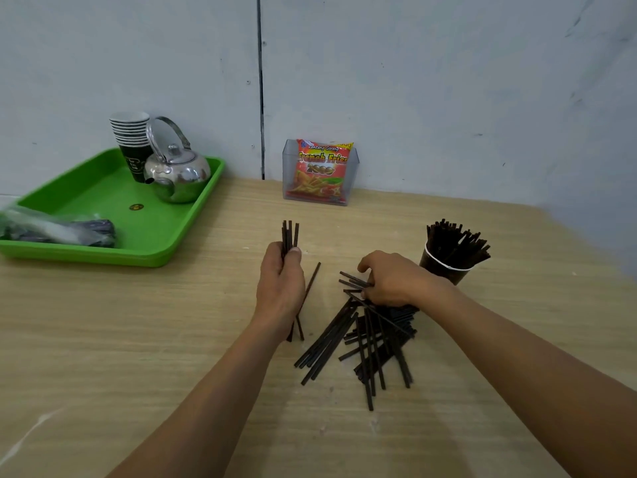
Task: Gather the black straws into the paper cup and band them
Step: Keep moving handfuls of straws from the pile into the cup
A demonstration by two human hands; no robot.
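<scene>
On the wooden table (138,339), seen from the head camera, the left hand (281,288) gripped a small bundle (289,232) of black straws, thumb pressed across them, their long axis pointing away from the person. One single straw (312,284) lay on the table just beside that hand, on its right. The right hand (389,281) sat on the far end of the loose pile (372,339), fingers curled down over several straw ends, apparently pinching a few; the pile fanned back toward the person, most straws running near-to-far and some crossing them. The paper cup (444,270), already packed with upright straws, stood just behind and to the right of the right wrist, so the right hand was much the nearer; the held bundle would have to cross over the pile to reach it. A white ring circled the cup's mouth, rim or band I could not tell. Well apart at far left stood a green tray (138,250) with a kettle (177,174) and stacked cups (132,139); a snack packet (320,170) stood by the wall.
</scene>
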